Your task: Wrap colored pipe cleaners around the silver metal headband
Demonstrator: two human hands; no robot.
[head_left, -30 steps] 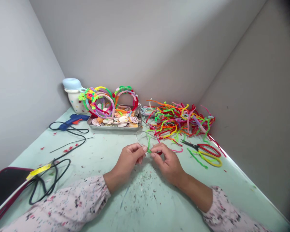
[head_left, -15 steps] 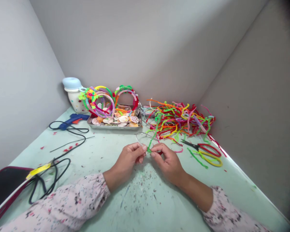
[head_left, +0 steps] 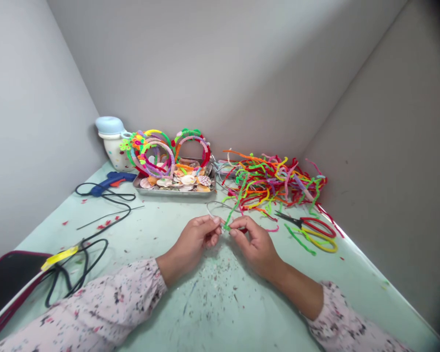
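Note:
A thin metal headband (head_left: 214,203) curves up behind my fingertips, with a green pipe cleaner (head_left: 236,201) rising from the spot where it wraps the band. My left hand (head_left: 200,235) pinches the headband just left of the green wrap. From the right, my right hand (head_left: 254,246) closes thumb and forefinger on the green pipe cleaner. Both hands are close together over the middle of the table, and part of the band is hidden by the fingers.
A metal tray (head_left: 174,193) holds shells and colourful headbands. Loose pipe cleaners (head_left: 275,183) are heaped at the back right, near scissors (head_left: 315,232). Leftward are a blue glue gun (head_left: 112,183), black cable (head_left: 102,242), lidded cup (head_left: 113,144) and dark tablet (head_left: 12,281).
The upright part of the green pipe cleaner now leans a little further right. My left fingertips have shifted slightly left, away from the green wrap.

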